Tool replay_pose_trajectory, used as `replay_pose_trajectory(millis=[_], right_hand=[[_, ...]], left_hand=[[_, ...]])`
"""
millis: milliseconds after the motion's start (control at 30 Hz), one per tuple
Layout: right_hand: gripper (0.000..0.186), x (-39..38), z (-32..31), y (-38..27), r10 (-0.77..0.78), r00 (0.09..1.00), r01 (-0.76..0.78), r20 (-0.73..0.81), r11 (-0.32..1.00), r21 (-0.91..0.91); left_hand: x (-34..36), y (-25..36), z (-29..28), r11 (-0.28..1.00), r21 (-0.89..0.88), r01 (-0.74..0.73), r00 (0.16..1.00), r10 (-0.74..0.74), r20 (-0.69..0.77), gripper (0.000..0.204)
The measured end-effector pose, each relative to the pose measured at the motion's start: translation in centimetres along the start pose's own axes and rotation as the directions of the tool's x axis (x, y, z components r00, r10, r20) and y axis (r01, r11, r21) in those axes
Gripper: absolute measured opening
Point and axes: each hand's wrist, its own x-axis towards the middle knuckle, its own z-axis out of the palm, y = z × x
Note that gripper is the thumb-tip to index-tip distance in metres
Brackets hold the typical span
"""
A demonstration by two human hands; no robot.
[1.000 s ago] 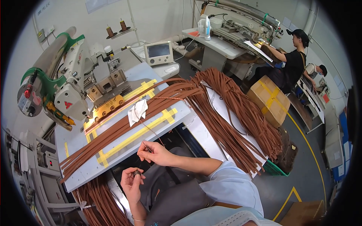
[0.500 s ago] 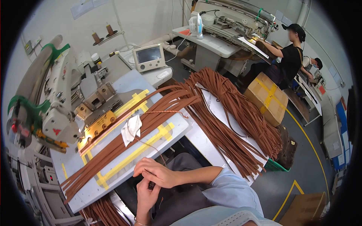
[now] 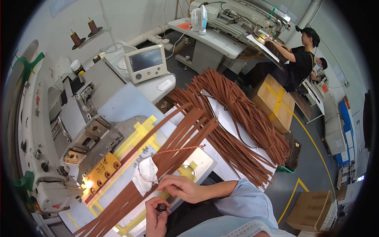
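My left hand (image 3: 155, 217) is closed around a small dark bobbin-like cylinder (image 3: 161, 207), whose shiny end shows between thumb and fingers. Just above it, my right hand (image 3: 179, 189) is bent with its fingertips together at a thin brown thread (image 3: 154, 182). That thread loops across a crumpled white cloth (image 3: 145, 173) lying on long flat brown straps (image 3: 167, 148). A twisted orange-brown cord (image 3: 179, 149) lies across the straps too. Both hands are over the near edge of the machine's work plate.
A sewing machine head (image 3: 51, 158) with a lit brass-coloured clamp (image 3: 103, 172) stands at left, its control screen (image 3: 146, 63) behind. Bundled brown straps (image 3: 241, 106) cover the white table at right, beside a taped carton (image 3: 274, 102). A co-worker (image 3: 302, 59) sits at another machine, far right.
My hands have come apart; the right has moved up toward the white cloth, and the dark cylinder in my left shows more. My view has shifted closer to the machine.
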Motion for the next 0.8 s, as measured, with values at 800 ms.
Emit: replay_pose_trajectory(millis=[800], right_hand=[[0.018, 5.9, 1.1, -17.1, 0.208, 0.958, -0.274, 0.198, 0.868, 0.414]], left_hand=[[-1.5, 18.7, 1.8, 0.98, -0.126, -0.153, 0.988, 0.148, -0.044, 0.027]])
